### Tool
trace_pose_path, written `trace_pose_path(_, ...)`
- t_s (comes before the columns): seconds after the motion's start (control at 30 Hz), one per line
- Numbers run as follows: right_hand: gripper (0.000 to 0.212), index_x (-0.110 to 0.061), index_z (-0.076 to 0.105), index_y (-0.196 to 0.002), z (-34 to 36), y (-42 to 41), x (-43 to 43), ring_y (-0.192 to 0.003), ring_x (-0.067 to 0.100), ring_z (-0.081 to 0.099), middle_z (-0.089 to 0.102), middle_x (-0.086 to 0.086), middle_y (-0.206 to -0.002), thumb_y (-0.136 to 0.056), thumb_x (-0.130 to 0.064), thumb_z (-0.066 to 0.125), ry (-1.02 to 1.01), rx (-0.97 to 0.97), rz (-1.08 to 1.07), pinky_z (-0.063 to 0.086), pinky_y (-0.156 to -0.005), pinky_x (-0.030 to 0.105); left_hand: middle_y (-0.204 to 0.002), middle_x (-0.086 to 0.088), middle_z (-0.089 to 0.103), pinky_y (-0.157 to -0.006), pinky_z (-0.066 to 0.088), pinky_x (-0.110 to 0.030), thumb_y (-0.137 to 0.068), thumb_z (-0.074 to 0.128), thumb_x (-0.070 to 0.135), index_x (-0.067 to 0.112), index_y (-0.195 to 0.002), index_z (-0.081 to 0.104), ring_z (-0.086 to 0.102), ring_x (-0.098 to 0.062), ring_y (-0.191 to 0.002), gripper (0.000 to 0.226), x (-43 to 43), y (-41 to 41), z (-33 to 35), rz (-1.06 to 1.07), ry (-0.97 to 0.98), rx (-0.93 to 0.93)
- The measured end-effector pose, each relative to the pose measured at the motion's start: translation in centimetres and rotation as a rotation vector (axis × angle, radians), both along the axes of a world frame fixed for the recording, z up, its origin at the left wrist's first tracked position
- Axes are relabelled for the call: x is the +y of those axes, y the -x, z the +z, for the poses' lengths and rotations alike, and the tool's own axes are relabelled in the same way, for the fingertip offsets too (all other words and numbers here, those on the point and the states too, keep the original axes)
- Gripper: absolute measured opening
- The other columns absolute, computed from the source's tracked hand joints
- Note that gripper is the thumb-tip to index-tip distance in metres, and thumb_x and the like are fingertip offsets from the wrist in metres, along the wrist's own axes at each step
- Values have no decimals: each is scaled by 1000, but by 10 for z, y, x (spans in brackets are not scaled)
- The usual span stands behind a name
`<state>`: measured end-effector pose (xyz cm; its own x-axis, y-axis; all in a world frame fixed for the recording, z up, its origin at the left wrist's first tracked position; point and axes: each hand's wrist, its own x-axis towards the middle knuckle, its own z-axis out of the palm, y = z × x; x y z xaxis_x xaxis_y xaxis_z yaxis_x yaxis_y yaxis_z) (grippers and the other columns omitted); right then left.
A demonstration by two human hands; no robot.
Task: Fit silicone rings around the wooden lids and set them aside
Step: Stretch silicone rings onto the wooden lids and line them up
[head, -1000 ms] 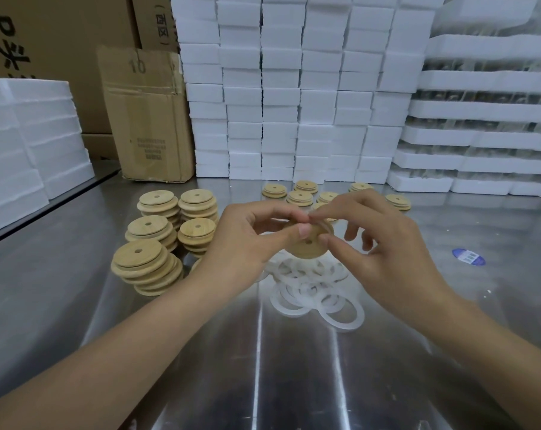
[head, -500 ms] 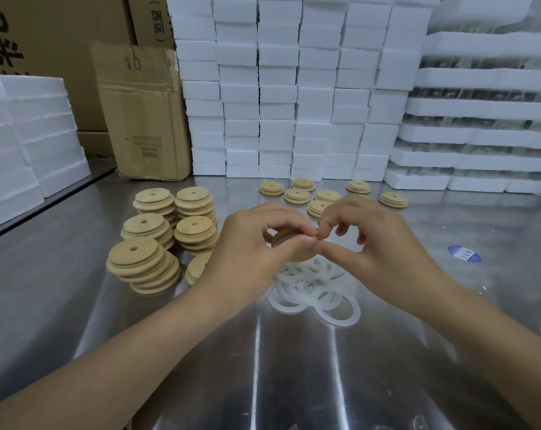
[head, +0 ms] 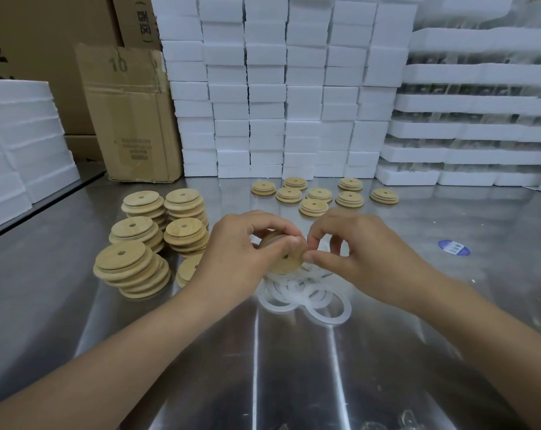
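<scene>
The left hand [head: 235, 252] is gripping a wooden lid [head: 283, 263] just above the pile of loose silicone rings [head: 309, 297] on the steel table [head: 263, 367], the right hand [head: 365, 252] is pinching at the lid's rim, and stacked bare lids [head: 132, 265] are sitting to the left, ringed lids [head: 313, 207] behind.

Wooden lid [head: 283, 262] mostly buried under the left hand [head: 235, 252] and right hand [head: 365, 246], fingers [head: 322, 260] curled over its rim. Ring fully seated or not, can't tell. Loose rings [head: 325, 310] run under both hands (no counting them). Second lid [head: 187, 270] half hidden behind the left wrist. Blue sticker [head: 453, 247] on the right: print too small. Glassy bits [head: 387, 425] cut off at the near edge.
</scene>
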<state>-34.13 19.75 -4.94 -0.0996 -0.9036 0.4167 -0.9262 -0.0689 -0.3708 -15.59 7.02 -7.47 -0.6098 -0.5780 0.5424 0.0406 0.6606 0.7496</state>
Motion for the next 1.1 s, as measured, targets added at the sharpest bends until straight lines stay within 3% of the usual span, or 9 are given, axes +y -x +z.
trace_pose_path(0.13, 12, -33, 69, -85, -1, 6, -1, -80, 7, 63, 68, -12, -96, -92, -34, 78, -64, -143, 95, 43, -68, 15, -90, 16, 80, -69, 58, -27, -91, 84, 18, 36, -87, 84, 72, -10, -87, 18, -5, 1, 1, -14, -38, -44)
trace_pose_path(0.4, 14, -19, 71, -78, 4, 15, -3, -72, 7, 53, 70, 6, -87, -90, -20, 77, -134, -421, 187, 43, -71, 25, -86, 5, 82, -71, 57, -18, -92, 85, 19, 29, -91, 86, 73, -6, -80, 10, -10, -1, 7, -130, -200, -49)
trace_pose_path(0.5, 10, -23, 72, -77, 4, 15, -3, -69, 6, 54, 72, -3, -82, -84, -28, 77, -103, -437, 176, 42, -66, 15, -89, 2, 83, -76, 61, -24, -92, 85, 20, 28, -93, 86, 75, -11, -82, 8, -10, 0, 8, -131, -221, -36)
trace_pose_path(0.63, 9, -25, 76, -90, 3, 17, -1, -74, 7, 64, 76, -7, -96, -92, -17, 79, -29, -487, 175, 46, -69, 12, -95, -2, 83, -76, 63, -28, -90, 84, 23, 29, -94, 86, 77, -15, -84, 7, -14, -4, 10, -112, -365, 27)
trace_pose_path(0.73, 27, -27, 76, -113, 1, 8, -3, -83, 3, 68, 76, -11, -108, -93, -10, 78, 57, -487, 203, 52, -75, 16, -98, -5, 83, -73, 63, -30, -89, 83, 26, 27, -94, 85, 77, -17, -87, 5, -15, -5, 12, -82, -449, 71)
trace_pose_path(0.87, 43, -37, 73, -128, -9, -4, -4, -88, 13, 69, 75, -13, -117, -94, -10, 76, 56, -468, 175, 58, -75, 25, -96, -7, 83, -65, 61, -27, -89, 86, 20, 20, -94, 85, 80, -20, -83, 6, -11, -5, 12, -59, -441, 78)
trace_pose_path(0.97, 38, -39, 76, -119, -14, -8, -7, -90, 12, 69, 75, -15, -116, -92, -12, 79, 89, -520, 136, 58, -71, 23, -90, -6, 83, -63, 63, -32, -87, 87, 13, 15, -92, 84, 81, -23, -78, 7, -9, -5, 12, -3, -388, 106)
trace_pose_path(1.03, 25, -40, 79, -105, -15, -10, -9, -89, 10, 69, 76, -15, -111, -88, -22, 83, 113, -607, 95, 57, -70, 22, -86, -5, 83, -71, 67, -42, -86, 88, 12, 16, -91, 83, 81, -27, -81, 8, -8, -4, 11, 40, -339, 125)
trace_pose_path(1.1, 14, -36, 80, -97, -17, -10, -11, -88, 11, 69, 77, -12, -103, -87, -28, 85, 108, -667, 54, 58, -72, 26, -85, 0, 83, -77, 66, -42, -86, 89, 13, 21, -89, 84, 80, -24, -83, 10, -8, -3, 11, 67, -265, 123)
